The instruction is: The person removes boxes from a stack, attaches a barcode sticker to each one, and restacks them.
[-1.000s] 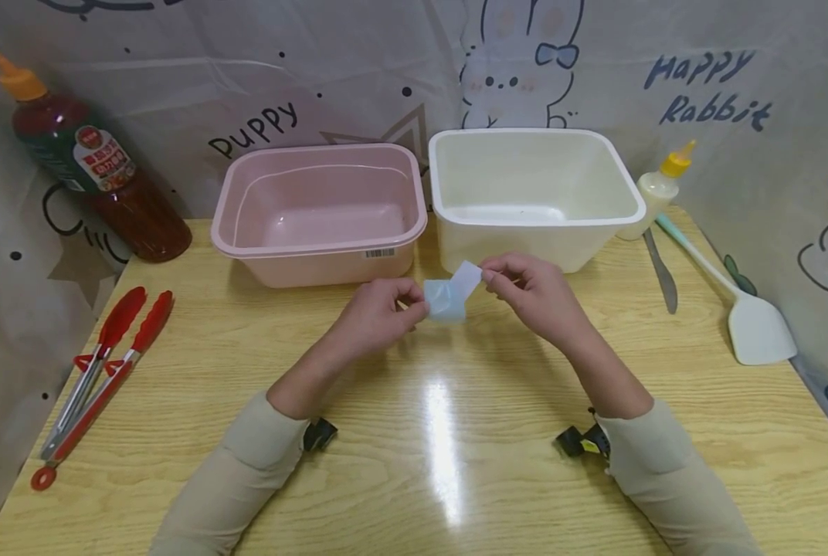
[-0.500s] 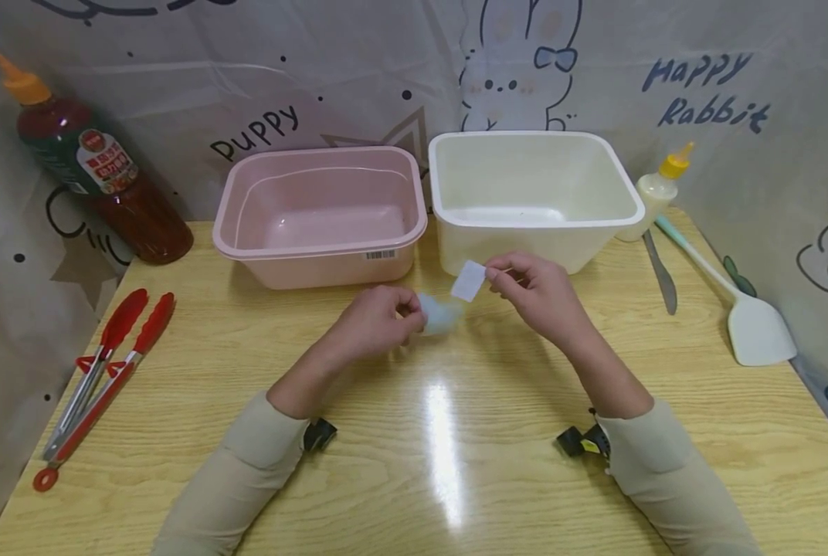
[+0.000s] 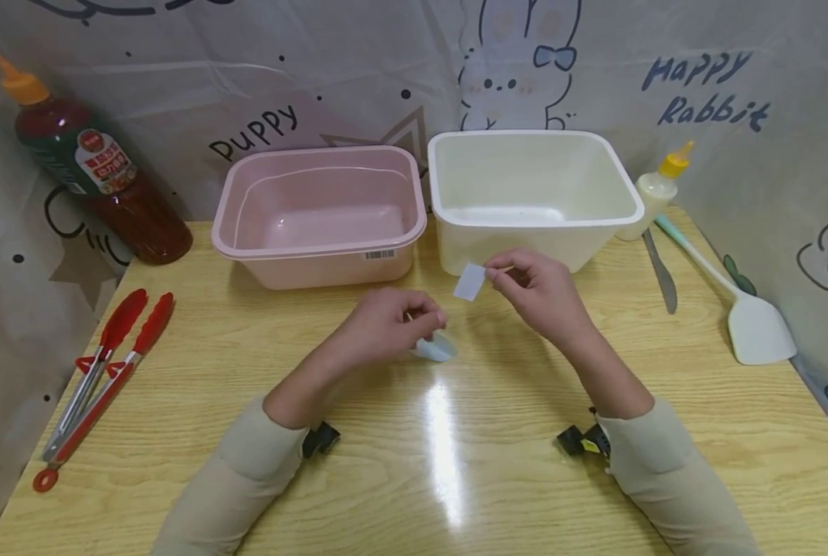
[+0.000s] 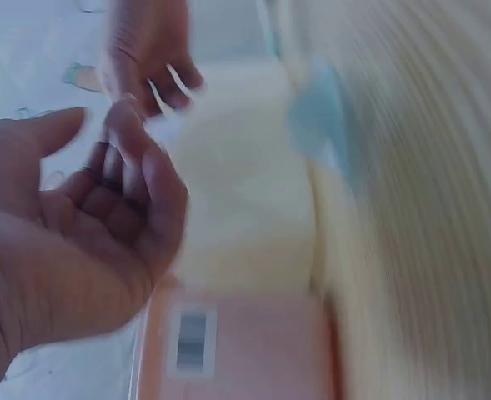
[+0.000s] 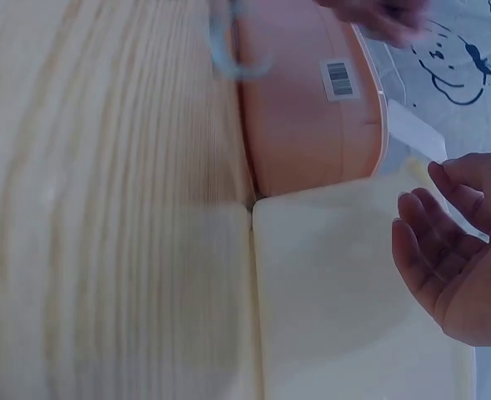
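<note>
Pale woodgrain covers the worktop (image 3: 358,494); over it a blue film (image 3: 436,351), resting or airborne, I cannot tell, is apart from the left hand (image 3: 386,324), whose grip is loose, thumb parted from fingers, holding nothing. It looks light and limp, probably best lifted by an edge. Farther off, the right hand (image 3: 535,289) pinches one corner of a white slip (image 3: 469,282), seemingly thin and easily creased. Behind stand a white tub (image 3: 466,243) and a pink tub (image 3: 317,272).
</note>
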Tool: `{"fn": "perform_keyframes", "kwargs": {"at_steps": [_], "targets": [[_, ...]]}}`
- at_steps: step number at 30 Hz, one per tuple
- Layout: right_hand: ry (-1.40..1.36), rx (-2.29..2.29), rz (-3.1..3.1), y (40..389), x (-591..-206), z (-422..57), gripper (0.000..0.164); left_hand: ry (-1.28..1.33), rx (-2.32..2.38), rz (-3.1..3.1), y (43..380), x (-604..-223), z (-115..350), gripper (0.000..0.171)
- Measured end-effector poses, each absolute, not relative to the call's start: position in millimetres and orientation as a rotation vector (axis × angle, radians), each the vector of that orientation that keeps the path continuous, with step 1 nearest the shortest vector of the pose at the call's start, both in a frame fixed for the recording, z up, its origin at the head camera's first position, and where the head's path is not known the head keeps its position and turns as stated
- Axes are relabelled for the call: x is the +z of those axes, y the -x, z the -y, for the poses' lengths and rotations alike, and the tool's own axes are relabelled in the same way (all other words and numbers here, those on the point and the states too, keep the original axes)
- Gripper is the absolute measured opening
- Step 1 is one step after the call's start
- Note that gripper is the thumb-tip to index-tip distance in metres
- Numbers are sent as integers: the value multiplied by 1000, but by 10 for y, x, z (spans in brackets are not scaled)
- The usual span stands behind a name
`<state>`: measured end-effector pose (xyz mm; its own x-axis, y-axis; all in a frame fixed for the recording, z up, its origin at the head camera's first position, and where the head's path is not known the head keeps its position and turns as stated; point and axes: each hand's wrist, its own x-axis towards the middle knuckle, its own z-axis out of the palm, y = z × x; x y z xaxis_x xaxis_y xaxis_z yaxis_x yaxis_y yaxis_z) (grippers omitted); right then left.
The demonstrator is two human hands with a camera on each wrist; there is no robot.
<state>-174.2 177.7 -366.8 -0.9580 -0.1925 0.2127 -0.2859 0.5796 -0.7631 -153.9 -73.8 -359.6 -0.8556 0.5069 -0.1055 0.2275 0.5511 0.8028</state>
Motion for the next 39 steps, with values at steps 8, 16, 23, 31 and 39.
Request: {"fn": "perform_keyframes", "kwargs": {"at_steps": [8,16,23,31,39], "targets": [[-794,1044,2472,1628,-3674,-1652,8,-620,1440,-2207,1438,-3483,660,48],[-890,1019,2443,1607,-3666,-1599,10,-574,1436,-2253,1457,-3478,654,51],[-715,1274,2505,1644,-3662,-1625,15,-566,1472,-2275,1439,-3485,666,45],[-465,1634,2708,1718,-3656,-1670,41,-593,1504,-2278,1425,-3484,668,41],[-332,1976,2671,1761,-3655,-1733,28,-588,1470,-2294,1463,-3503,679,40]]}}
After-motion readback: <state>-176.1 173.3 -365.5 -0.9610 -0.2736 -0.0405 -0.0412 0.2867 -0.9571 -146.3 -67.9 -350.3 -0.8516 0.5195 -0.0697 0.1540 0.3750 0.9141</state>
